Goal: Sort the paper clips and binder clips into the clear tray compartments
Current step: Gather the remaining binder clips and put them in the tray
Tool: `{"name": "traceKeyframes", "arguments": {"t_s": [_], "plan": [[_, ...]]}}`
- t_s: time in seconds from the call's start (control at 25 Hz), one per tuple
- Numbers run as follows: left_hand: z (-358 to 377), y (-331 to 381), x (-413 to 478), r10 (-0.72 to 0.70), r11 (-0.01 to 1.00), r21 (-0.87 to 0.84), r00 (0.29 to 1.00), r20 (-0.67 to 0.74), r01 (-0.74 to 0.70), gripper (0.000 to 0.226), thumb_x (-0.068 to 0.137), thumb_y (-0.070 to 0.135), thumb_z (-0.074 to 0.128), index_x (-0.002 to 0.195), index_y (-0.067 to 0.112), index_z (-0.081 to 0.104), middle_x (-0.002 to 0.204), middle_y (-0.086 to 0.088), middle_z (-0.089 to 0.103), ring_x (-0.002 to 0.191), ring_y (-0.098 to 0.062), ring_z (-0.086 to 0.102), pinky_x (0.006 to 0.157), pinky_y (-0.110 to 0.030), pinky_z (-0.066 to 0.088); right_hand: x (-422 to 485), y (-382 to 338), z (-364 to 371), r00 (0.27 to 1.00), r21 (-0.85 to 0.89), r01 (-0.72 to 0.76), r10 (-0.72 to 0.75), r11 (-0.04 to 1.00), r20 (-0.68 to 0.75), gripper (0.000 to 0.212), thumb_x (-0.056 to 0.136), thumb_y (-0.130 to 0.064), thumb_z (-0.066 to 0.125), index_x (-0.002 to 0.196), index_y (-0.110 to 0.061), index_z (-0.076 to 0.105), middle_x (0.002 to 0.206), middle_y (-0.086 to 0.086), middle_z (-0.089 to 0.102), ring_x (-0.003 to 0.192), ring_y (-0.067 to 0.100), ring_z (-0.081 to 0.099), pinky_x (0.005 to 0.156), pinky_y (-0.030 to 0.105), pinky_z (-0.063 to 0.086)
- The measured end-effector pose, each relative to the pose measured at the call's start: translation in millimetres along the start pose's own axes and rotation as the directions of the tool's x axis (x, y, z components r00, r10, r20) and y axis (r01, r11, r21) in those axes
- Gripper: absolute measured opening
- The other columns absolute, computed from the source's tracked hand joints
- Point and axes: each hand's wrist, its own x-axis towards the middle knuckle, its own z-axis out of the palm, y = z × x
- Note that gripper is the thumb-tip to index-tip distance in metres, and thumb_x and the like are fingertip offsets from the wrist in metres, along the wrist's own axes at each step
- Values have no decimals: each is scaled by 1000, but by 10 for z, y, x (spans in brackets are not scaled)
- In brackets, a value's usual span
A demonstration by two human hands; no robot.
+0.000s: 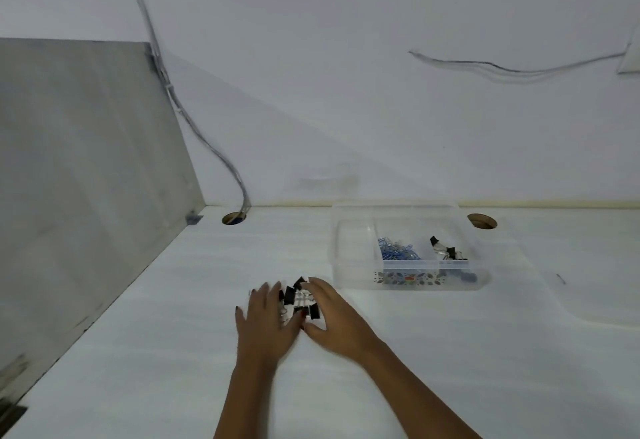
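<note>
Both hands cup a small heap of black binder clips (300, 302) on the white desk (450, 369), palms down and fingers spread. Left hand (265, 324) lies flat along the heap's left side, fingers loosely splayed and pointing away from the person, touching the clips but not closed on any. Right hand (334, 317) curves round the right side, index finger reaching over the far clip and thumb tucked under the near edge, a wide, open cradle rather than a pinch. Motion blur softens the fingers, so whether any single clip is lifted off the desk cannot be told.

Between the hands perhaps five or six black clip bodies show, with silver wire handles tangled among them; part of the heap is hidden under the fingers, so the count is only rough.

Well to the right and farther back sits the clear tray (346, 265), near the wall. Its left compartment looks bare. A middle compartment holds a pile of blue paper clips (398, 252), too many and too tangled to count. In the compartment just right of those lie two binder clips in the tray (446, 251), black with silver handles. A narrow front section shows a patterned strip and something dark at its right end, too blurred to name.

Two round cable holes (234, 218) are cut into the desk, one either side of the tray, and a grey cable (194, 123) runs down the wall into the left one.
</note>
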Motion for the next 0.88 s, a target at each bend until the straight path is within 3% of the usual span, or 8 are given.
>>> {"name": "traceKeyframes", "arguments": {"t_s": [0.16, 0.28, 0.36, 0.44, 0.52, 0.76, 0.88], "plan": [[84, -24, 109, 100, 991, 87, 995, 21, -102, 41, 93, 38, 34, 133, 26, 36, 143, 10, 39, 137, -17, 26, 110, -56, 18, 235, 110, 73, 999, -162, 31, -24, 986, 48, 57, 86, -30, 47, 140, -21, 28, 153, 3, 21, 141, 19, 16, 113, 31, 22], [80, -109, 117, 165, 986, -20, 984, 60, -164, 37, 95, 34, 33, 131, 29, 37, 138, 14, 44, 139, -15, 25, 114, -51, 12, 304, 131, 57, 995, -168, 49, -34, 985, 93, 51, 84, -28, 46, 134, -19, 38, 144, 5, 37, 134, 22, 31, 112, 32, 26], [83, -100, 87, 200, 976, -103, 975, 97, -190, 37, 96, 30, 35, 133, 28, 37, 138, 12, 46, 140, -16, 23, 115, -44, 13, 227, 124, 43, 998, -112, 56, -51, 992, 43, 45, 81, -24, 48, 126, -20, 44, 128, 0, 50, 116, 18, 48, 101, 33, 41], [111, -15, 31, 239, 964, -148, 965, 105, -223, 36, 95, 27, 37, 131, 27, 38, 135, 10, 50, 139, -15, 27, 114, -39, 17, 50, 112, 26, 999, -110, 37, -37, 993, -3, 47, 80, -27, 42, 126, -21, 42, 122, -2, 50, 102, 14, 54, 86, 34, 50], [190, 172, -74, 303, 942, -186, 946, 112, -280, 31, 95, 23, 38, 126, 23, 41, 129, 5, 54, 133, -17, 36, 114, -37, 20, -167, 163, -49, 999, -111, -10, 6, 994, -40, 51, 81, -26, 39, 131, -20, 38, 130, -3, 46, 103, 10, 54, 86, 30, 50], [505, 866, -316, 477, 870, -245, 854, 207, -427, 48, 93, 31, 45, 138, 20, 32, 146, 5, 38, 138, -11, 28, 117, -36, 14, -869, 417, -620, 977, -37, -169, 163, 985, -139, 54, 85, -12, 52, 134, -24, 34, 133, -6, 43, 118, 3, 45, 99, 23, 42], [491, 876, -296, 495, 805, -448, 857, 144, -389, 67, 75, 41, 67, 133, 19, 41, 138, 12, 38, 129, -1, 33, 109, -15, 20, -1146, 474, -817, 952, -8, -210, 203, 978, -229, 60, 81, -17, 63, 134, -24, 35, 129, -12, 42, 119, -3, 41, 100, 18, 37]]}}
